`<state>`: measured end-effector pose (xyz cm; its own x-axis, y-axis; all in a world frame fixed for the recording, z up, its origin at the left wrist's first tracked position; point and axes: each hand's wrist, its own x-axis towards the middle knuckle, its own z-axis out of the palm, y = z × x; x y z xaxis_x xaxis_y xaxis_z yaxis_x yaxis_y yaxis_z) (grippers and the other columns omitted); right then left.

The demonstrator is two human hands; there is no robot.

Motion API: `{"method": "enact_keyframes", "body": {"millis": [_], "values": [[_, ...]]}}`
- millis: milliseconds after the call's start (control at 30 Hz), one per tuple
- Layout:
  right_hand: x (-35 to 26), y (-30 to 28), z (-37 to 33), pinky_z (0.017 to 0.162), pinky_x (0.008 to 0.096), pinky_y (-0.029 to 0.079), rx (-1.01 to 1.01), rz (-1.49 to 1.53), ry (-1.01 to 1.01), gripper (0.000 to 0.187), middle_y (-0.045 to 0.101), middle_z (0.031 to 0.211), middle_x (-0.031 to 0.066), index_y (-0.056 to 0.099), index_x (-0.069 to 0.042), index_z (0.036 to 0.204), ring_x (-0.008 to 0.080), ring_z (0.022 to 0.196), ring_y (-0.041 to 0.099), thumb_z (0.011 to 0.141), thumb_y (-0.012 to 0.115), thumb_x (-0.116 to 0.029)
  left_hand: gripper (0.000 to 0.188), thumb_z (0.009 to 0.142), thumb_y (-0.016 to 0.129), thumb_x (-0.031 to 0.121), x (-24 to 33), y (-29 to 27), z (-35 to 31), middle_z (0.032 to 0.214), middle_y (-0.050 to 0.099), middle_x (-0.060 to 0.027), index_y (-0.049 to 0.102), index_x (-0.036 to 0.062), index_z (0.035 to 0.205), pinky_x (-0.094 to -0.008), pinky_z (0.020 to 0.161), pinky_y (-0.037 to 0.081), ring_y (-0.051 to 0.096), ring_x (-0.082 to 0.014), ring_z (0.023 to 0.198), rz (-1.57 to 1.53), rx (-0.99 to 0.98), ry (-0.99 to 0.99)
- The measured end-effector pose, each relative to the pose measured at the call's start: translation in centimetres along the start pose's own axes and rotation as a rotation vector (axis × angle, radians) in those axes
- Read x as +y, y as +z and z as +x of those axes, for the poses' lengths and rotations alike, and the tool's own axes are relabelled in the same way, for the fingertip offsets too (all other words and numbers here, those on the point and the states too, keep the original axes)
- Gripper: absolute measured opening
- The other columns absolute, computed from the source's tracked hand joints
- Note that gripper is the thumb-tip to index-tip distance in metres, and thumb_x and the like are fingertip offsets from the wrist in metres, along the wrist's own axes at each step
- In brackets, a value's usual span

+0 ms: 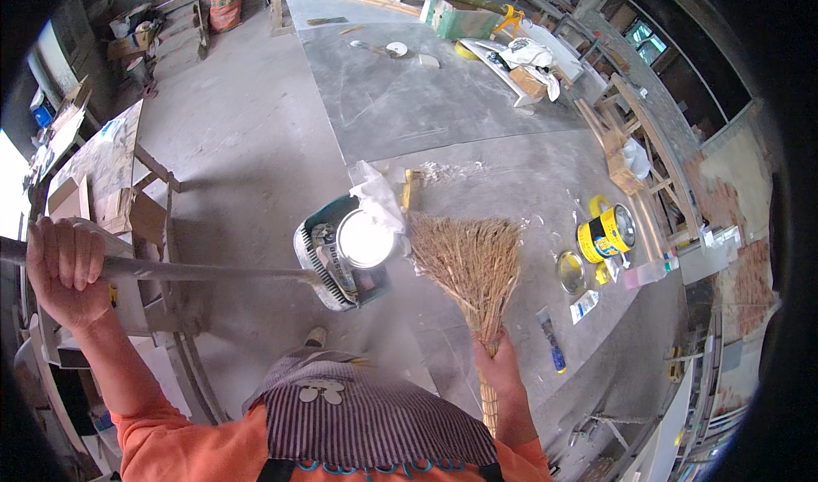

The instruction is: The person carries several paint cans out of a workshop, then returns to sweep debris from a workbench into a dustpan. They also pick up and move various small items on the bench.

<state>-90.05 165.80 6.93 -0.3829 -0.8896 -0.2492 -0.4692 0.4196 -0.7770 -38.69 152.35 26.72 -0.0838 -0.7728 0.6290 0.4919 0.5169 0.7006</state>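
Note:
My left hand [68,269] is closed round the long handle of a dustpan [358,205], raised off to the left. In the pan lie a round white can or lid [365,238], printed packaging [331,256] and a crumpled white plastic bag [376,194] that hangs over its rim. My right hand [501,364] grips the bound handle of a straw broom [471,265]. The bristles fan out across the grey tabletop, right beside the dustpan's mouth. White crumbs [452,171] lie on the surface beyond the broom.
To the right stand a yellow and black can [607,233], an open round tin [570,272], a white tube [584,306] and a scraper [550,339]. A green box [460,20] and white cloths [527,54] lie farther off. At left is a wooden table [106,154].

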Motion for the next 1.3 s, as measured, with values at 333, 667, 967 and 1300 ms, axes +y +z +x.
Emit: {"method": "enact_keyframes", "body": {"millis": [333, 667, 967, 1300], "values": [[-2.5, 1.8, -1.4, 0.090, 0.0327, 0.043, -0.139, 0.016, -0.085, 0.052, 0.062, 0.108, 0.0162, 0.043, 0.005, 0.125, 0.0207, 0.102, 0.058, 0.083, 0.064, -0.017, 0.036, 0.101, 0.035, 0.022, 1.8, -1.0, -1.7, 0.049, 0.028, 0.0035, 0.035, 0.0141, 0.065, -0.0209, 0.040, 0.027, 0.024, -0.0063, 0.039, 0.035, 0.107, 0.020], [-7.1, 2.9, -2.7, 0.089, 0.0352, 0.044, -0.332, -0.186, -0.013, 0.056, 0.063, 0.105, 0.0160, 0.044, 0.003, 0.125, 0.0242, 0.099, 0.059, 0.082, 0.065, -0.026, 0.036, 0.100, 0.037, 0.020, 1.3, -1.8, -2.1, 0.048, 0.027, 0.0036, 0.034, 0.0139, 0.065, -0.0219, 0.040, 0.026, 0.022, -0.0060, 0.039, -0.016, 0.178, 0.025], [-1.1, -3.5, 8.2, 0.044, 0.0284, 0.043, 0.069, 0.434, -0.021, 0.034, 0.054, 0.067, 0.0057, 0.051, -0.006, 0.098, 0.0139, 0.048, 0.052, 0.087, 0.059, -0.037, 0.036, 0.100, 0.036, 0.020, 2.3, -3.2, -3.2, 0.049, 0.028, 0.0041, 0.035, 0.0142, 0.065, -0.0224, 0.039, 0.025, 0.023, -0.0057, 0.040, 0.068, 0.149, 0.080], [3.3, -4.5, 22.1, 0.043, 0.0296, 0.046, 0.102, 0.770, 0.224, 0.047, 0.052, 0.064, 0.0041, 0.049, -0.013, 0.097, 0.0156, 0.050, 0.053, 0.083, 0.056, -0.057, 0.035, 0.099, 0.037, 0.019, 2.2, -2.6, -3.0, 0.048, 0.028, 0.0039, 0.036, 0.0143, 0.065, -0.0220, 0.039, 0.026, 0.023, -0.0059, 0.039, 0.040, 0.165, 0.128]]}}
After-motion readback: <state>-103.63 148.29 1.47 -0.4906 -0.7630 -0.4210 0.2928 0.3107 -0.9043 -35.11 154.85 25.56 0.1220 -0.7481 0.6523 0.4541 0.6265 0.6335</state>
